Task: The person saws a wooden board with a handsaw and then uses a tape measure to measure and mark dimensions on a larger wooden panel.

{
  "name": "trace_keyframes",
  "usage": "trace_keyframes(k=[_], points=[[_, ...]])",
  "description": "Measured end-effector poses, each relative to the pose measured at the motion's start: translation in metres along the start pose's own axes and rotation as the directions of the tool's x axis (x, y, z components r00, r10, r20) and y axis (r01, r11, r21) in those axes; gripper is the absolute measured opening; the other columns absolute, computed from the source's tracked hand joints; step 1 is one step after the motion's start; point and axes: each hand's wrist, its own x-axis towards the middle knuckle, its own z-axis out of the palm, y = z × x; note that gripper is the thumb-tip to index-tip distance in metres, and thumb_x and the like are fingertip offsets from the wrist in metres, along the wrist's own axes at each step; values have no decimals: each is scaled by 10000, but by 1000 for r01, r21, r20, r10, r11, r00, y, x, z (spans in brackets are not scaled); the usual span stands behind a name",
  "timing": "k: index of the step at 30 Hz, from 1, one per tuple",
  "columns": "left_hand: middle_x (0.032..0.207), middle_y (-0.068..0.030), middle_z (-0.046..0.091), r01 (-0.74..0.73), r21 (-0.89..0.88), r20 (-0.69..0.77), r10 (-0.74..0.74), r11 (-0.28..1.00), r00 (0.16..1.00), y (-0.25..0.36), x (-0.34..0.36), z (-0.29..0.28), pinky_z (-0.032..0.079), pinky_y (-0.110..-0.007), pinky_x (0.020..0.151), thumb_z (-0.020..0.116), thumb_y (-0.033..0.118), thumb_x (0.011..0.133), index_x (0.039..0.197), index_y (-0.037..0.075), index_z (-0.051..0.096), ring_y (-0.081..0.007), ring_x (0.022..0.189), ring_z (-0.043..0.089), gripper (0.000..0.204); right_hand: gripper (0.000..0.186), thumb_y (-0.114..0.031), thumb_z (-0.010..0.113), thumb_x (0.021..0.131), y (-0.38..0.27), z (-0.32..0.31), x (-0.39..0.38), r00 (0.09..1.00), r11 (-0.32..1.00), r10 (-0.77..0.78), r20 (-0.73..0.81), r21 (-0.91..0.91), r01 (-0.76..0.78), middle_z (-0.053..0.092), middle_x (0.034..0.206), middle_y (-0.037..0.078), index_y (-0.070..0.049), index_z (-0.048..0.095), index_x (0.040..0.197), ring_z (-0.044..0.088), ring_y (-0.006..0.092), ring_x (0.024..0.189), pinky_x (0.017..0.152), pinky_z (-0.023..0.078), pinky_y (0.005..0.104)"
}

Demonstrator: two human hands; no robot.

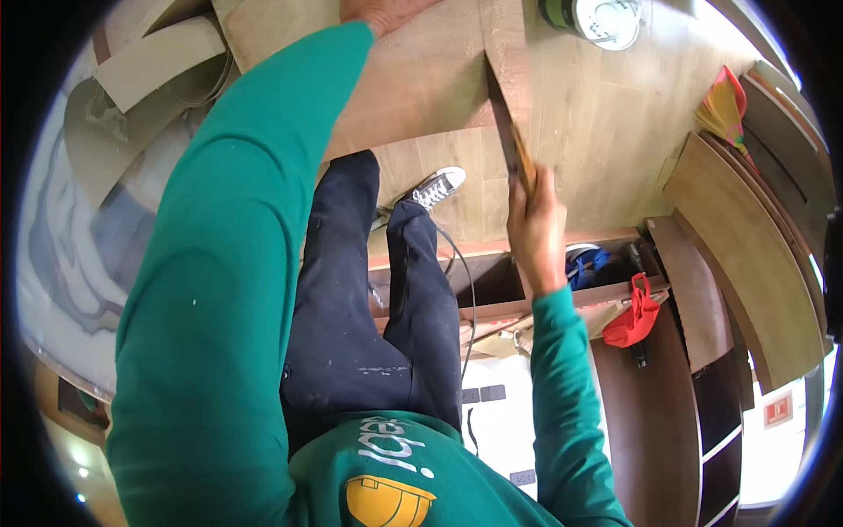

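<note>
My right hand (pixel 539 230) is closed around the wooden handle of a handsaw (pixel 501 110). Its dark blade points away from me and sits in a cut in a brown wooden board (pixel 408 92). A narrow strip of the board (pixel 512 75) lies to the right of the blade. At the top edge of the view, my left hand (pixel 384 12) rests on the board's surface, left of the saw. Its fingers are mostly cut off by the frame, so their pose is hidden. Both my arms wear green sleeves.
A bucket (pixel 606 22) stands at the top right on the wood-look floor (pixel 597 132). Curved panels (pixel 738 255) lean at the right beside a broom head (pixel 724 105). Below the saw is a wooden compartment (pixel 487 279) with a red bag (pixel 632 314) at its edge. Offcuts (pixel 162 61) lie at the left.
</note>
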Motion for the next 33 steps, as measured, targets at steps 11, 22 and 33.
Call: trace_keyframes(k=[11,22,33], points=[[1630,-170,321,-9,21,-12,9,1000,1000,-4,1,-7,103,-598,1260,576,733,879,1581,147,412,-385,1552,188,929,336,-96,617,1007,27,-43,-96,989,991,128,72,-44,-125,695,922,298,-62,513,1325,693,502,834,655,547,507],[1641,-173,303,14,84,-2,-14,996,1000,-2,-2,3,87,-600,1263,586,729,869,1592,156,394,-374,1559,177,943,398,-72,613,997,21,-67,-157,976,978,195,102,-92,-186,700,1077,294,-47,498,1376,698,490,964,767,571,496],[1634,-159,320,-16,4,-18,16,1000,1000,-1,1,8,98,-608,1258,589,731,869,1569,150,436,-378,1546,199,923,343,-97,604,1000,18,18,5,999,998,-50,-18,43,51,655,826,314,-61,495,1323,634,538,795,628,498,565]])
